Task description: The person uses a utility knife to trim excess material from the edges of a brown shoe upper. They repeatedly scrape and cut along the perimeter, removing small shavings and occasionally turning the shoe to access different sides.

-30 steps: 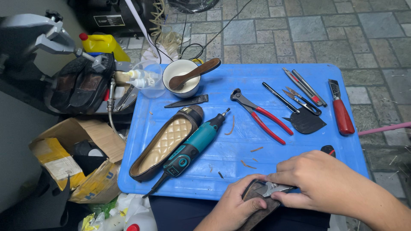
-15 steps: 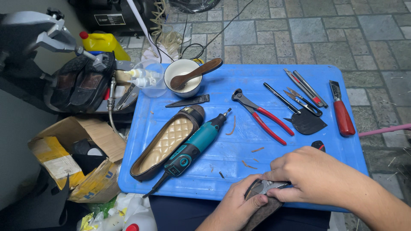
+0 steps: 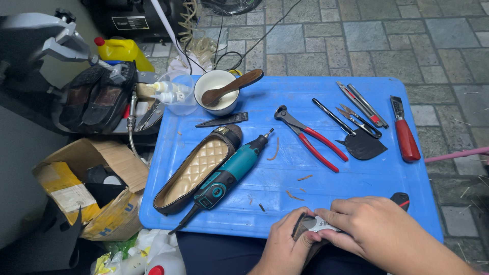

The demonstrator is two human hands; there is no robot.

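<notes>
Blue tabletop (image 3: pixel 356 178) over paving. Since a second ago our right hand (image 3: pixel 372 224) slid left, closing with left hand (image 3: pixel 285 244) on dark shoe piece (image 3: pixel 304 224) near tabletop's front edge; trimming continued.

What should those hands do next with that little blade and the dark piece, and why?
Probably draw the blade a short way along the dark piece's edge. The right hand already presses it there, the left hand steadies the piece from below, and shavings on the blue table suggest trimming.

Left hand (image 3: pixel 285 247) curled, fingers pinched shut; right hand (image 3: pixel 374 231) arched over beside it, grip closed.
</notes>
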